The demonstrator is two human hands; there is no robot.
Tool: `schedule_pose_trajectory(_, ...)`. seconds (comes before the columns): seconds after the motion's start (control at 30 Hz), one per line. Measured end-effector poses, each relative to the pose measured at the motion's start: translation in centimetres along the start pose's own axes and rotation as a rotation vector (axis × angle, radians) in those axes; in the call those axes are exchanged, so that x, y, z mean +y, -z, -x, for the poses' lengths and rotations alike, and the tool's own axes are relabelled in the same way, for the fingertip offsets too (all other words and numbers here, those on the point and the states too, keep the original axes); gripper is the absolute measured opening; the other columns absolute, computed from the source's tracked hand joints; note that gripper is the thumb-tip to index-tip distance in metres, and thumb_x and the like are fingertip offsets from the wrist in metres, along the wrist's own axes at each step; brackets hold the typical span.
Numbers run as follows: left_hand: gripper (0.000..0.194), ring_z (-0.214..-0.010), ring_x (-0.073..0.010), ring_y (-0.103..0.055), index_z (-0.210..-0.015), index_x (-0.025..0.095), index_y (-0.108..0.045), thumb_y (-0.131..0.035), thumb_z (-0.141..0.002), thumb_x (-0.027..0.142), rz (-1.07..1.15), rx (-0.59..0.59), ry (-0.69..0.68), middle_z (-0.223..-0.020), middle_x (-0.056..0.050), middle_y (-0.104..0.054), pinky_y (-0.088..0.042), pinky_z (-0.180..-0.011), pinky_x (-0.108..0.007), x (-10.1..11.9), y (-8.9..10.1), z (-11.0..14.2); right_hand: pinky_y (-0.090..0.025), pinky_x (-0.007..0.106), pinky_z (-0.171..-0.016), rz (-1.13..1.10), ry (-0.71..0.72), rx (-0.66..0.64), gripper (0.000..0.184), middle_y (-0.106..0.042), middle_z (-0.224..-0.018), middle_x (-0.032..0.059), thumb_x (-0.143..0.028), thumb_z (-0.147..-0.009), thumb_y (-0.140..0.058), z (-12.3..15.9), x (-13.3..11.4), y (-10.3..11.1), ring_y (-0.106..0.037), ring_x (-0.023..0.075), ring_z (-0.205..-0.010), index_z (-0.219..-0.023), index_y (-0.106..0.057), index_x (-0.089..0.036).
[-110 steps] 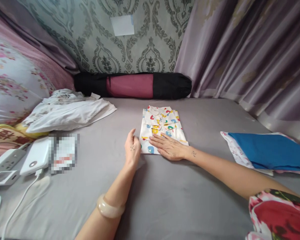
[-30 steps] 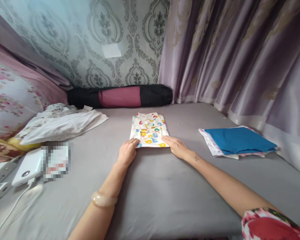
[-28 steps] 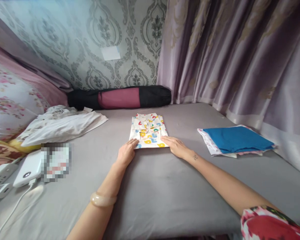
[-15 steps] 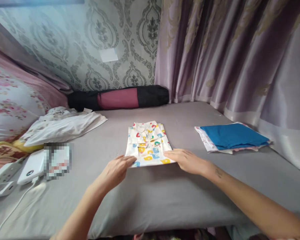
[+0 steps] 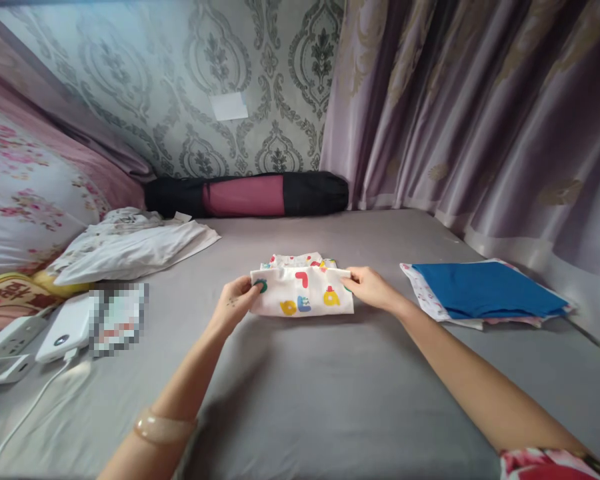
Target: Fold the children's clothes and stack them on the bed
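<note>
A white collared shirt [image 5: 303,293] with colourful letter prints lies on the grey bed sheet [image 5: 340,393], its near part lifted and bent up toward the collar. My left hand [image 5: 237,300] pinches its left corner, thumb on top. At the opposite corner my right hand [image 5: 373,287] grips the cloth between thumb and fingers. Behind the raised edge, the collar and upper front are partly hidden.
On the right lies a stack of folded clothes with a blue piece [image 5: 490,287] on top. White rumpled clothing [image 5: 140,250], a white power bank [image 5: 65,327] and a power strip [image 5: 13,340] are at the left. A black and maroon roll bag [image 5: 245,195] rests along the wall.
Both hands have gone from lying flat on the shirt's near corners to gripping them. The shirt's near part has come up and over toward the collar.
</note>
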State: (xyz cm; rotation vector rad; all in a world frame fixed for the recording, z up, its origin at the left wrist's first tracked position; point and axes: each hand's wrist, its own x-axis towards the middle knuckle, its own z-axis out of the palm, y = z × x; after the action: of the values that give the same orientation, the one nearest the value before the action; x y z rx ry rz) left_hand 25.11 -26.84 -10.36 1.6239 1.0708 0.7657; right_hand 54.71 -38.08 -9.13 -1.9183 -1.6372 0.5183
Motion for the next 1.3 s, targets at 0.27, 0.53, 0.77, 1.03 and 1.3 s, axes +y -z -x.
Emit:
schedule_pose_trajectory(0.27,0.024,-0.077,-0.0204,-0.061,-0.079,0.020,-0.063,-0.042,-0.087,0.029,-0.670,0.230,0.088,-0.081,-0.006,-0.068,-0.040,-0.061,-0.027,0.4,-2.4,-6.0,-0.036,0.020,-0.056,0.132,-0.260,0.050,0.021,-0.068,-0.078,0.0048,-0.026,-0.088,-0.051,-5.9,0.2,-2.2,-0.058,0.0152,-0.072,-0.085,-0.068,-0.014)
schedule_pose_trajectory(0.53,0.032,-0.092,-0.0269,-0.065,-0.103,0.024,-0.057,-0.027,-0.096,0.033,-0.883,0.243,0.139,-0.102,-0.012,-0.069,-0.044,-0.068,-0.032,-0.4,-4.5,-7.8,-0.047,0.025,-0.075,0.273,-0.401,0.043,0.028,-0.069,-0.111,0.0166,-0.026,-0.092,-0.049,-8.8,-0.8,-3.4,-0.066,0.0248,-0.102,-0.110,-0.067,-0.014)
schedule_pose_trajectory(0.77,0.033,-0.087,-0.0276,-0.067,-0.115,0.021,-0.050,-0.024,-0.097,0.030,-1.022,0.224,0.098,-0.102,-0.015,-0.067,-0.046,-0.070,-0.034,-1.6,-5.3,-7.7,-0.048,0.031,-0.082,0.381,-0.436,0.141,0.030,-0.069,-0.106,0.0196,-0.015,-0.097,-0.035,-8.2,-1.5,-5.7,-0.067,0.0256,-0.101,-0.120,-0.055,-0.011)
schedule_pose_trajectory(1.03,0.037,-0.094,-0.0305,-0.067,-0.108,0.014,-0.055,-0.025,-0.098,0.033,-1.023,0.274,0.163,-0.102,-0.020,-0.068,-0.048,-0.075,-0.038,-1.9,-5.4,-8.3,-0.048,0.035,-0.080,0.429,-0.428,0.213,0.036,-0.069,-0.102,0.0188,-0.013,-0.096,-0.031,-8.1,-0.7,-6.9,-0.068,0.0271,-0.097,-0.130,-0.043,-0.012)
schedule_pose_trajectory(1.3,0.037,-0.094,-0.0319,-0.068,-0.110,0.012,-0.055,-0.028,-0.097,0.034,-1.021,0.294,0.194,-0.100,-0.021,-0.069,-0.049,-0.075,-0.039,-1.7,-5.7,-8.4,-0.048,0.033,-0.078,0.483,-0.409,0.199,0.032,-0.068,-0.104,0.0158,-0.012,-0.096,-0.031,-7.9,-1.1,-7.1,-0.067,0.0254,-0.096,-0.119,-0.053,-0.016)
